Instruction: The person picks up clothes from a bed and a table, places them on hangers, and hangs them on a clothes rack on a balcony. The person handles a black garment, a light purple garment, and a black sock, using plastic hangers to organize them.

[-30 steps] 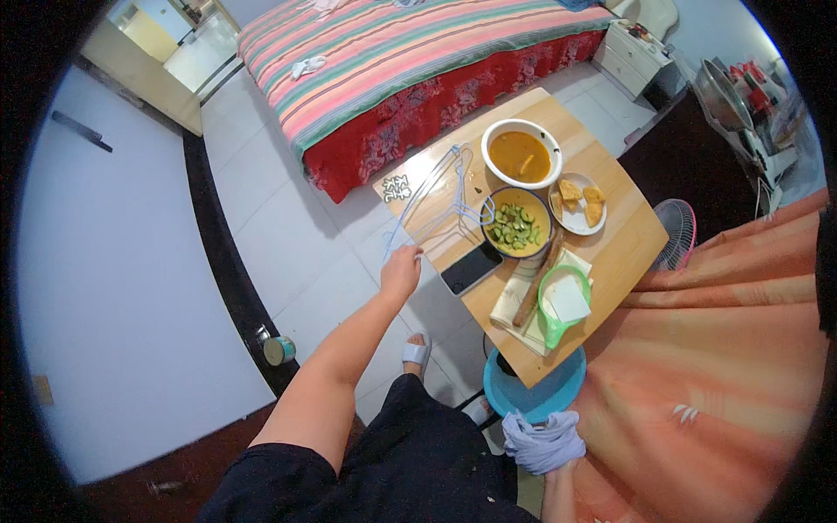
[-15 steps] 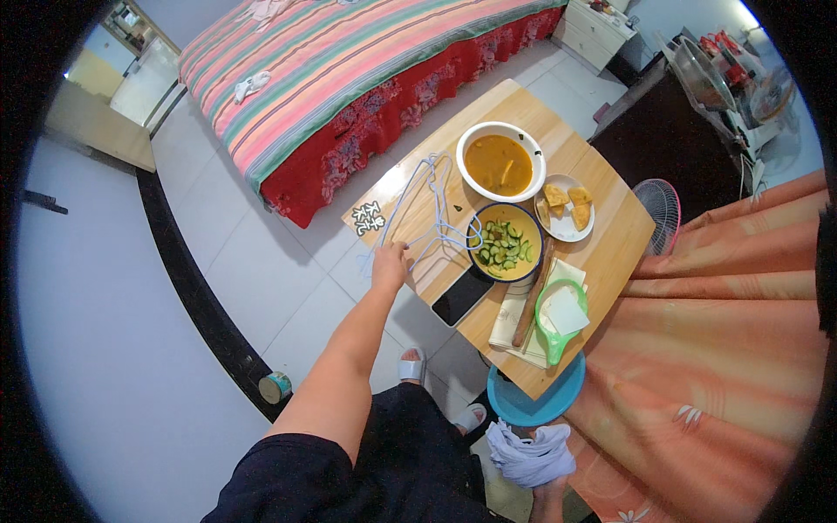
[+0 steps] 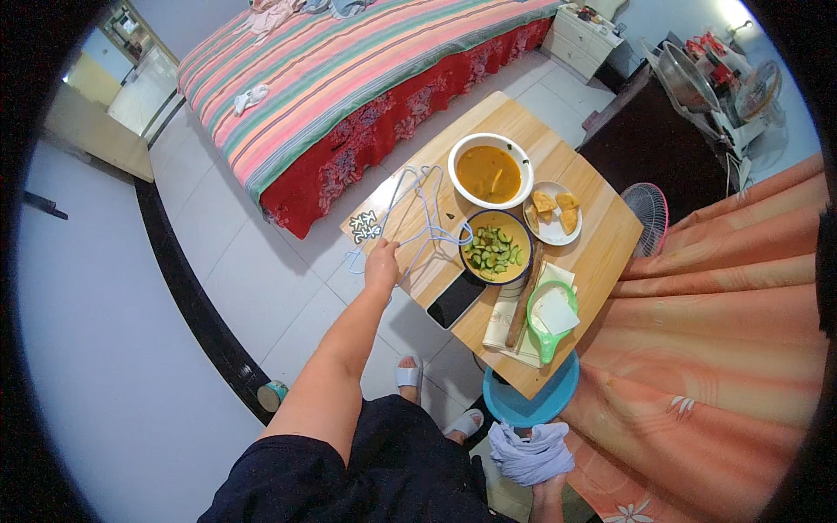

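Several pale blue wire hangers (image 3: 427, 202) lie across the left side of the wooden table (image 3: 571, 170), with one end touching the rim of the cucumber bowl (image 3: 473, 261). At the table's left edge, my left hand (image 3: 382, 264) has its fingers closed around the hangers' near end. Low in front of me, beside the blue basin (image 3: 558, 397), my right hand (image 3: 551, 490) holds a bunched pale lavender garment (image 3: 530, 451). The cloth covers most of that hand's fingers.
On the table are a soup bowl (image 3: 490, 179), a plate of flat bread pieces (image 3: 565, 228), a phone (image 3: 456, 299), a wooden stick (image 3: 523, 307) and a green strainer (image 3: 551, 336). A striped bed (image 3: 349, 83) stands beyond; an orange curtain (image 3: 724, 349) hangs at the right.
The view has shifted slightly. My left hand, still on the hangers, is a little closer to the black-and-white sticker on the table. My right hand keeps the garment in about the same place.
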The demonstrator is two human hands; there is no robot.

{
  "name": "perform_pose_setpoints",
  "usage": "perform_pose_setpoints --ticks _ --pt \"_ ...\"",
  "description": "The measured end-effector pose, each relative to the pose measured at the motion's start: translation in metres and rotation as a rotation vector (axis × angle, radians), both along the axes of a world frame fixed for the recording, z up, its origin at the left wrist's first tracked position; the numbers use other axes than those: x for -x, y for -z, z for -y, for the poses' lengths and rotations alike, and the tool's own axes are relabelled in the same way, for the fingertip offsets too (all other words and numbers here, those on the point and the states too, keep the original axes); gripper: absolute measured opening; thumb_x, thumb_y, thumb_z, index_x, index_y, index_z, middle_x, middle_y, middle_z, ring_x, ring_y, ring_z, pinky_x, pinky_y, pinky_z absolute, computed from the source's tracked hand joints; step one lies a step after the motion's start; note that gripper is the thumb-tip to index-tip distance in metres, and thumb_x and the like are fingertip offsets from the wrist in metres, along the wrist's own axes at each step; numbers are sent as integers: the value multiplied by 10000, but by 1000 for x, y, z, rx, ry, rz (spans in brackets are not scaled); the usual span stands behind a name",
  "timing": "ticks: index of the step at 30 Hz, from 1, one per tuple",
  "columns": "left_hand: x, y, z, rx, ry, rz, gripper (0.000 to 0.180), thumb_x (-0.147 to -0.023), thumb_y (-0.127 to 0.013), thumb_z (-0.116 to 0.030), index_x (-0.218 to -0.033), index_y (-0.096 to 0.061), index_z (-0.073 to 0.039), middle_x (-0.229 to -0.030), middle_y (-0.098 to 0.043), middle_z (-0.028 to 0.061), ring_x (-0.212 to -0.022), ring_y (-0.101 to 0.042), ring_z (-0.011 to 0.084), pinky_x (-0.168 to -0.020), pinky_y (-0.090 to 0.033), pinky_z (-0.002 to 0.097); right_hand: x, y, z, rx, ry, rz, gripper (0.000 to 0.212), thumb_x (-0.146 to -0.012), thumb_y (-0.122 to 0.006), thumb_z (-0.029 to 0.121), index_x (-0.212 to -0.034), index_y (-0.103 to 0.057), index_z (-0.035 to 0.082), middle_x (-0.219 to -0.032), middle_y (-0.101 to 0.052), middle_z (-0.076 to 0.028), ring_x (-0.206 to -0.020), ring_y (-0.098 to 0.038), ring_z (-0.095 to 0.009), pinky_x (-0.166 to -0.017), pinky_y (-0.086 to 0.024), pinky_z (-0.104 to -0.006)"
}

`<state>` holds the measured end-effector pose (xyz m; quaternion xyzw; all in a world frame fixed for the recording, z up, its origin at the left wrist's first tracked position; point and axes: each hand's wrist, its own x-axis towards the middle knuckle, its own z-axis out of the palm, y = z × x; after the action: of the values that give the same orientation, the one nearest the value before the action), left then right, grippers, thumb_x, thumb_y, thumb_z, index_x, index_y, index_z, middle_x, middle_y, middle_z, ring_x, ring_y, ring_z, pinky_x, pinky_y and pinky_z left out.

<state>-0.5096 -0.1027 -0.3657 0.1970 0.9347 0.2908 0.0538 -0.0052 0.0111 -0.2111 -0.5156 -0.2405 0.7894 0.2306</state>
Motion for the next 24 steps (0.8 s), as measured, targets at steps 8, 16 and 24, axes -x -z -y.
perform_pose_setpoints --ticks 8,16,24 --pt "-8 -4 -15 18 -216 51 331 -654 -592 1 -981 -609 -49 -951 -539 127 -880 -548 318 -762 -447 385 -25 25 3 -59 -73 -46 558 -886 -321 454 -1255 -383 40 -1283 -424 -112 -1158 -422 -281 -988 -338 -419" --pt "9 -8 -23 111 -229 94 279 -699 -534 15 -961 -617 -36 -974 -551 151 -888 -555 325 -773 -449 400 -8 17 8 24 64 -94 517 -897 -314 402 -1224 -414 14 -1241 -460 -137 -1125 -456 -299 -960 -371 -432" --pt "23 4 -23 119 -276 40 266 -747 -467 10 -960 -622 -26 -989 -562 163 -899 -557 320 -775 -447 393 -5 26 8 -20 85 -35 449 -902 -327 335 -1171 -456 -1 -1180 -506 -143 -1062 -501 -291 -925 -400 -421"
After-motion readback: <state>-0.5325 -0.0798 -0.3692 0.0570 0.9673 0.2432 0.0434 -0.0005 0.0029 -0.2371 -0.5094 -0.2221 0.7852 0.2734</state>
